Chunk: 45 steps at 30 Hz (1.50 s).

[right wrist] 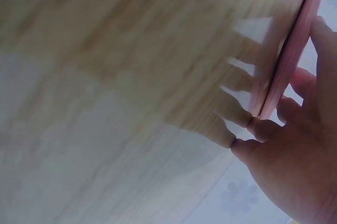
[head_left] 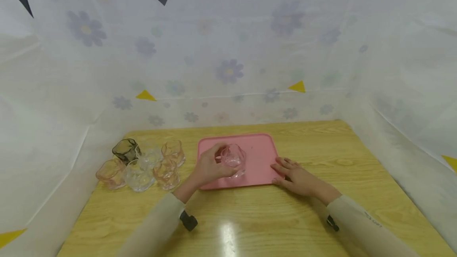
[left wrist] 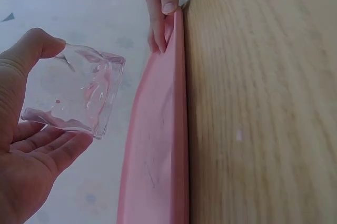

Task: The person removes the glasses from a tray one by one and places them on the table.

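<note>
My left hand [head_left: 211, 165] grips a clear, wavy-sided glass cup [head_left: 233, 161] over the pink tray [head_left: 258, 165]. In the left wrist view, the thumb [left wrist: 45, 45] lies on one side of the cup [left wrist: 79, 89] and the fingers on the other, and a gap shows between cup and tray. My right hand [head_left: 294, 177] rests at the tray's right edge with its fingers spread. In the right wrist view, its fingertips touch the tabletop and the tray's rim [right wrist: 287, 60].
Left of the tray stands a group of wavy glasses: a dark grey one [head_left: 126, 150], several amber ones such as the amber glass [head_left: 166, 174], and clear ones such as the clear glass [head_left: 138, 175]. White flowered sheeting [head_left: 228, 102] encloses the wooden table [head_left: 250, 217] at back and sides.
</note>
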### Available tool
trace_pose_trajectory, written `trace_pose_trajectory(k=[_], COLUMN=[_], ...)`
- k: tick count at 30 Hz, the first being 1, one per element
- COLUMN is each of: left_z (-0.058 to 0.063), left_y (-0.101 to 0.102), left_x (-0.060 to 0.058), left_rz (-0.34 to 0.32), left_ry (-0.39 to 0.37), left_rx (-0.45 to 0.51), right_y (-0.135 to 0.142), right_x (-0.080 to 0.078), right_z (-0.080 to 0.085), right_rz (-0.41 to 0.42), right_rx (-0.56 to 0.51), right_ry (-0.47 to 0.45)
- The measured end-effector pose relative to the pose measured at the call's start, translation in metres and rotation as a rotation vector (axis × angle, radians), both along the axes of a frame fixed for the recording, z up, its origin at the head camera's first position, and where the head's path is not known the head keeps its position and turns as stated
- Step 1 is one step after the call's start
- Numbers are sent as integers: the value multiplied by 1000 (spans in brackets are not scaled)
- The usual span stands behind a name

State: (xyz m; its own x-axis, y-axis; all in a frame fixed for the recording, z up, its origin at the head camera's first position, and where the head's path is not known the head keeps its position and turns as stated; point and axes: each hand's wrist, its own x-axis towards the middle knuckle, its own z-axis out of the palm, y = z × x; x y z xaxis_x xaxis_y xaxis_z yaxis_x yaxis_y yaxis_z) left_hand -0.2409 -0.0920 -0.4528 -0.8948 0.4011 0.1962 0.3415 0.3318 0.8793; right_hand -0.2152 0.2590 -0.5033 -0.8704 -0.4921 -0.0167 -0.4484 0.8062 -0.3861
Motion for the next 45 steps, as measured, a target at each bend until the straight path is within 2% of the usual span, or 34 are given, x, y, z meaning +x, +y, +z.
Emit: trace_pose_trajectory(k=[9,16,19,30,38,45], left_z=[-6,-9,-9,-14,-14,-12], left_y=[-56,-99,-113,-147,-167,-185], left_x=[38,63,74,108,124,133], left_rz=[77,149,183,315,415,495], left_ry=[-40,33,26,-11,-18,1], left_rx=[-41,-52,-67,-113,-166,-187], right_y=[-1,0,0,0,-1,-1], right_x=[1,2,2,3,2,2], right_z=[2,4,3,-1,2,5], right_rz=[4,1,0,-3,-3,4], right_rx=[-7,-2,3,-3,2,-3], right_ry=[4,8,5,1,-4,-10])
